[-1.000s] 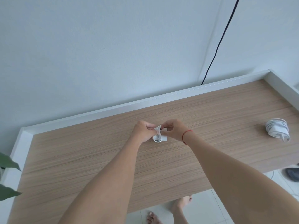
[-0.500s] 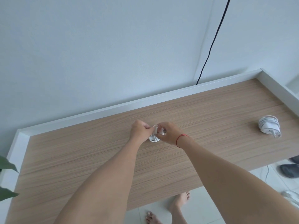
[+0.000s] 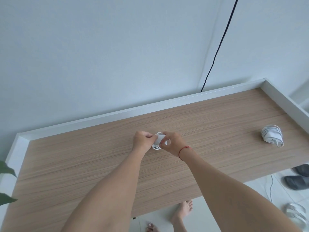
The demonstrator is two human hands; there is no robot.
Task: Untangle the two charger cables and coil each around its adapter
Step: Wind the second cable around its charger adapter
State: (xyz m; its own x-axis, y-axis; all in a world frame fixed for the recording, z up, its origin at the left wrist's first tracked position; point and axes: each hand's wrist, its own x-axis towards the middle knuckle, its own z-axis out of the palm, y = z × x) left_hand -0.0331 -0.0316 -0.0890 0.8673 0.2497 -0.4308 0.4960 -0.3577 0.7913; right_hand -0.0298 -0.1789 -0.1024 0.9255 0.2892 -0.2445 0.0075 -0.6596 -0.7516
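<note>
At the middle of the wooden table [image 3: 83, 164] both my hands meet over a small white adapter [image 3: 160, 138] with white cable loops [image 3: 155, 146] wound round it. My left hand [image 3: 142, 142] pinches the cable on the adapter's left side. My right hand [image 3: 172, 144] grips the adapter from the right, fingers curled over it, a red string on its wrist. Most of the adapter is hidden by my fingers. A second white adapter with its cable coiled round it [image 3: 272, 137] lies alone near the table's right end.
A white raised rim [image 3: 117, 113] runs along the table's back and sides. A black cord [image 3: 217, 47] hangs down the wall. Green leaves [image 3: 5, 169] show at the left edge. Dark slippers [image 3: 296, 181], another white cable [image 3: 296, 213] and my bare feet are on the floor.
My hands have stayed together on the adapter, shifting slightly as the cable wraps on. The view has drifted, so the table sits lower and further left in frame.
</note>
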